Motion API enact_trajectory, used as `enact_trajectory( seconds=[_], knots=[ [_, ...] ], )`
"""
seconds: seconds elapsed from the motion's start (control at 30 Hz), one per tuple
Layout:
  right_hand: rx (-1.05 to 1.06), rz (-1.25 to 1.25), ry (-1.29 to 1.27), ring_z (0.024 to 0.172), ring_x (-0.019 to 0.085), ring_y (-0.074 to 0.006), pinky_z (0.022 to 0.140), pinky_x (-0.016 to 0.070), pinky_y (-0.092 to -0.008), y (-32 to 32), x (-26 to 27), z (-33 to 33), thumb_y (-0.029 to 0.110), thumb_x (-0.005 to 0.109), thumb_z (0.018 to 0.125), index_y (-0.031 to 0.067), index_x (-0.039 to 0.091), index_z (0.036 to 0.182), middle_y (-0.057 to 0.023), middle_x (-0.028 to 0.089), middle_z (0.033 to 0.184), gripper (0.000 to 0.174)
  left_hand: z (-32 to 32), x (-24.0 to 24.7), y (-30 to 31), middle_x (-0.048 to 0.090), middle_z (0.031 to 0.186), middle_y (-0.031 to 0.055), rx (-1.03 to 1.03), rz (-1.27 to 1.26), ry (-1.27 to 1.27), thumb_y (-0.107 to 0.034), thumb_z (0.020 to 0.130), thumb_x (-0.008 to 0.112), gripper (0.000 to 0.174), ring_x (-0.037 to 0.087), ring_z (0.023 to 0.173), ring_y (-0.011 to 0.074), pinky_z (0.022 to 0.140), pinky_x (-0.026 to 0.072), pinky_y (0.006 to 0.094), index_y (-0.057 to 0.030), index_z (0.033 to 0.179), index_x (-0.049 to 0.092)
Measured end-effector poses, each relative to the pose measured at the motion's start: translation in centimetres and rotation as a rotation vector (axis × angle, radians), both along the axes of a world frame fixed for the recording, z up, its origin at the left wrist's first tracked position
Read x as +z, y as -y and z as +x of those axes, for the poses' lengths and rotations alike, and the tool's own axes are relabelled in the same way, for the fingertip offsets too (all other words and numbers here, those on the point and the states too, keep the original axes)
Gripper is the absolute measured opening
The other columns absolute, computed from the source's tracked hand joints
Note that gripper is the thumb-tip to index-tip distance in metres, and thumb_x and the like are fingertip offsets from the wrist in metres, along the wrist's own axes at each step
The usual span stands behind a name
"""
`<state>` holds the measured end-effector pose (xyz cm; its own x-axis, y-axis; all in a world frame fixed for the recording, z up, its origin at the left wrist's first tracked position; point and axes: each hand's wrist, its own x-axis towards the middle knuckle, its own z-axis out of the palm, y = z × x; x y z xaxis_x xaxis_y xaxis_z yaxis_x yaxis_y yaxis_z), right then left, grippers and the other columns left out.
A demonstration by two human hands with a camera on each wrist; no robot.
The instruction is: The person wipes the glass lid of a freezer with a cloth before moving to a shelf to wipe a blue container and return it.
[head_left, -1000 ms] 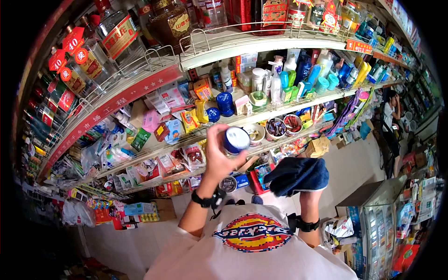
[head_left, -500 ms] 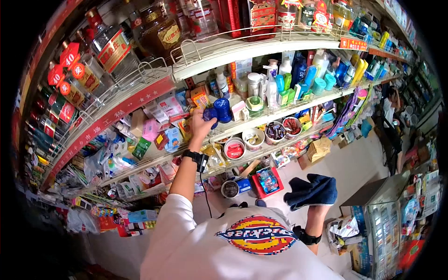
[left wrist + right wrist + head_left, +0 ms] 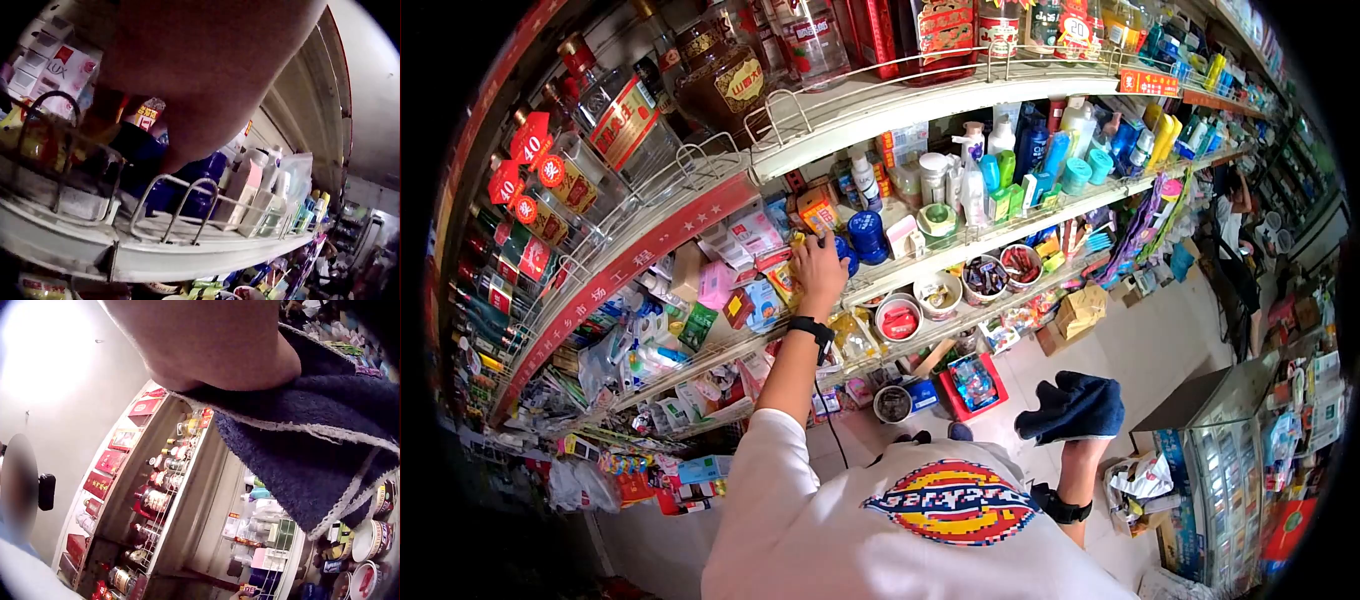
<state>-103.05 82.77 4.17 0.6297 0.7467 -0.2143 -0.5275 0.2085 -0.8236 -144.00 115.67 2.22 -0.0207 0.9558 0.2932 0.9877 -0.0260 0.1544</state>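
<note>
Left grip (image 3: 820, 268) is up at the blue jar (image 3: 849, 258) on the wire-railed shelf (image 3: 187, 253) — fingers against it, wrapped or just touching, cannot tell. The jar sits behind the rail beside stacked blue jars (image 3: 867, 235), so it can't slide off. Right grip (image 3: 206, 344) pinches a dark blue cloth (image 3: 1072, 405) — held low, clear of the shelf.

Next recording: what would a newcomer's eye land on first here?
The left hand stretched up to the blue jars on the crowded middle shelf draws the eye first. Lower right, the right hand holds a dark blue towel; big liquor bottles line the top shelf.
</note>
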Motion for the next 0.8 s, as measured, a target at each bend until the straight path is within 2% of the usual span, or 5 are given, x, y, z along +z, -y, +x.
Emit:
enact_trajectory(
  seconds=[0.2,0.27,0.43,0.6,0.8],
  knots=[
    [0.036,0.061,0.096,0.087,0.076,-0.0389,0.077,0.0673,-0.0596,-0.3,-1.2,-0.1,0.026,0.055,0.11,-0.0027,0.065,0.107,-0.0251,0.076,0.106,0.03,0.6,-0.2,0.5,0.065,0.143,0.029,-0.018,0.012,-0.024,-0.046,0.083,0.092,0.087,0.058,0.133,0.0445,0.115,0.0431,0.0563,0.0001,0.149,0.059],
    [0.069,0.053,0.094,0.087,0.077,-0.0399,0.082,0.0678,-0.0639,-0.1,-1.7,-0.1,0.026,0.056,0.111,-0.0038,0.063,0.106,-0.0255,0.075,0.106,0.031,0.5,0.4,0.1,0.065,0.143,0.0283,-0.027,-0.038,-0.051,-0.048,0.08,0.093,0.089,0.058,0.133,0.0445,0.115,0.0433,0.0562,-0.0022,0.149,0.059],
    [0.118,0.058,0.009,0.084,0.077,-0.0403,0.078,0.0685,-0.062,-0.3,0.2,-0.9,0.027,0.055,0.111,-0.0052,0.062,0.106,-0.0261,0.075,0.107,0.033,0.9,1.4,-0.5,0.066,0.142,0.0266,-0.005,-0.137,-0.085,-0.051,0.074,0.097,0.092,0.058,0.134,0.0437,0.115,0.0436,0.0551,-0.0091,0.147,0.06],
    [0.075,0.072,0.021,0.082,0.076,-0.0417,0.075,0.0685,-0.0607,0.0,0.4,-1.0,0.027,0.055,0.111,-0.0048,0.062,0.107,-0.0255,0.075,0.106,0.033,0.9,1.2,-1.3,0.065,0.138,0.0306,-0.065,-0.158,0.041,-0.024,0.075,0.095,0.079,0.063,0.128,0.0494,0.109,0.0534,0.0547,-0.0073,0.143,0.06],
    [0.075,-0.016,0.005,0.081,0.077,-0.0398,0.073,0.0682,-0.0568,0.8,1.0,-1.0,0.027,0.055,0.112,-0.0047,0.063,0.106,-0.0242,0.075,0.106,0.033,-0.3,1.4,-2.0,0.062,0.142,0.0333,-0.165,-0.219,0.171,-0.007,0.077,0.087,0.075,0.068,0.121,0.051,0.103,0.0585,0.0549,-0.0036,0.146,0.059]
  ],
)
